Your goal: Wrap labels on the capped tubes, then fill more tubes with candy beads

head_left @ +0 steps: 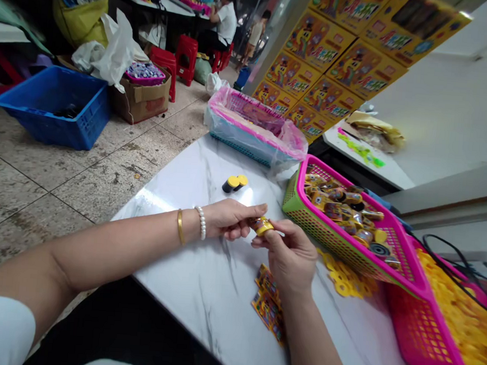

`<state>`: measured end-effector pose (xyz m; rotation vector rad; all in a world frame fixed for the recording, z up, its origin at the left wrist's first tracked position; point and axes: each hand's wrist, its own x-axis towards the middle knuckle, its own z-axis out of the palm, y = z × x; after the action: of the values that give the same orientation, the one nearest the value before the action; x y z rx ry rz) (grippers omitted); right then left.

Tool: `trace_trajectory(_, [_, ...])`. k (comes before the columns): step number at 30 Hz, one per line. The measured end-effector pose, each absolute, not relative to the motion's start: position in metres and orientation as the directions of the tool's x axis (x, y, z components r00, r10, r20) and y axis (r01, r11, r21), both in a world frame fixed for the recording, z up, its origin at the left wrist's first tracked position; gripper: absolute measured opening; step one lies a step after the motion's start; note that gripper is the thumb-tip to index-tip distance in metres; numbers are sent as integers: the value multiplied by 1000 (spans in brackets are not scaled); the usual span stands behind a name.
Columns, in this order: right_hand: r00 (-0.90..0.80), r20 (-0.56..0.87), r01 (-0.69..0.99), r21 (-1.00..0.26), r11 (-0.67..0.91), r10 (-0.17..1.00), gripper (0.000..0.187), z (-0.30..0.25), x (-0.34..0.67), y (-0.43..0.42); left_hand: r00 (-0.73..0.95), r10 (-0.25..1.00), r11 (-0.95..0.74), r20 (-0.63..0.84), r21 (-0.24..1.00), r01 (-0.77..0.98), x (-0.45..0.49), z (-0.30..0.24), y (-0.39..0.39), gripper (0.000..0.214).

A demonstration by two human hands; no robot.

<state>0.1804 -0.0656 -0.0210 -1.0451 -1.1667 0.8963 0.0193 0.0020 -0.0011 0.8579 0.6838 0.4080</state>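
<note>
My left hand (232, 219) and my right hand (290, 255) meet above a white marble-pattern table (202, 272), both pinching a small yellow-capped packaged item (262, 226). Just beyond my left hand stand a few black cylinders with yellow caps (235, 183). A pink-and-green plastic basket (335, 243) of similar wrapped items lies to the right of my right hand. Printed yellow cards (268, 303) lie below my right wrist. Loose yellow plastic pieces (345, 279) sit against the basket's near side.
A pink basket of yellow pieces (427, 337) sits at the right. A plastic-lined basket (251, 130) stands at the table's far end. Beyond the table's left edge are a tiled floor, a blue crate (51, 105), a cardboard box (140, 100) and red stools (186, 60). A seated person (224, 26) is at the back.
</note>
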Motion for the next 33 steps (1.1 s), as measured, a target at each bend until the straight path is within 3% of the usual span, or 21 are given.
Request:
trace_trajectory(3, [223,237,92,-971,222,946,18,-20,179,-65,654,644,581,-398,810,-79,20,-3,5,51])
trace_trajectory(7, [235,343,391,-890,235,909,32,-16,171,-69,626,674,592,-392,794,-140,21,-5,8,46])
trace_trajectory(10, [288,352,463,-865,193,891,30,-14,164,-73,635,692,564,-344,806,-179,22,-8,8,42])
trace_trajectory(13, [361,244,366,-925,104,900,33,-11,160,-74,642,721,509,-262,828,-233,22,-12,8,38])
trace_trajectory(16, [395,49,130,-991,-3,917,34,-8,160,-72,663,730,442,-165,854,-273,21,-15,9,37])
trace_trajectory(19, [333,-134,-138,-986,-92,933,41,-7,162,-68,665,740,355,-100,898,-260,19,-16,12,37])
trace_trajectory(21, [271,-171,-210,-971,-115,947,47,-7,164,-67,677,732,322,-77,915,-245,17,-15,14,35])
trace_trajectory(24, [242,-86,-148,-988,-51,967,47,-11,166,-67,732,671,415,-122,880,-234,16,-13,16,34])
trace_trajectory(28, [239,83,-38,-995,94,967,27,-15,172,-68,765,604,560,-226,803,-205,17,-10,14,41])
trace_trajectory(33, [293,268,-28,-957,288,918,11,-16,173,-68,822,544,583,-166,779,-229,15,-9,15,52])
